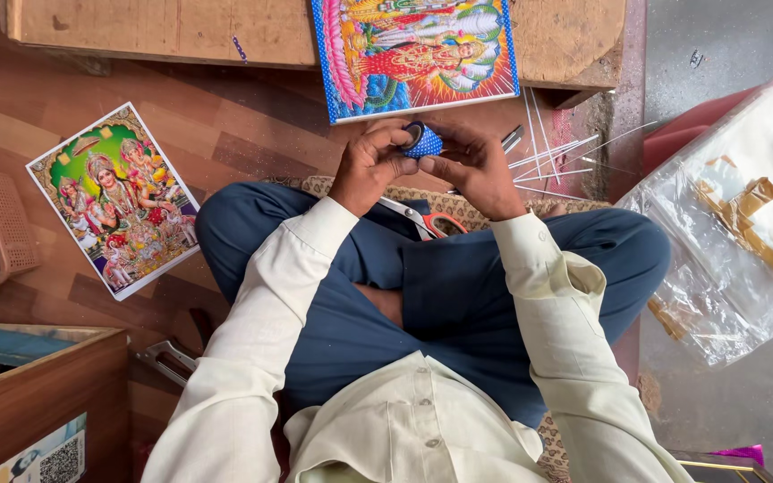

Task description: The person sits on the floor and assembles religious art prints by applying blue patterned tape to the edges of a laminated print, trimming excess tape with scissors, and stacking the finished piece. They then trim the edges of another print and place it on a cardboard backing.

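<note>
While both hands' fingers clasp the blue tape roll, the picture's edge sits just beyond.

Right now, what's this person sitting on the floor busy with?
A person sits cross-legged, holding a small roll of blue patterned tape between both hands: the left hand grips one side, the right hand the other, with its fingertips at the roll's edge. Orange-handled scissors lie at the crossed legs just below the hands. A colourful picture with a blue border lies ahead on a wooden board, a second print lies on the floor, and thin clear strips lie fanned beside the right hand.
</note>
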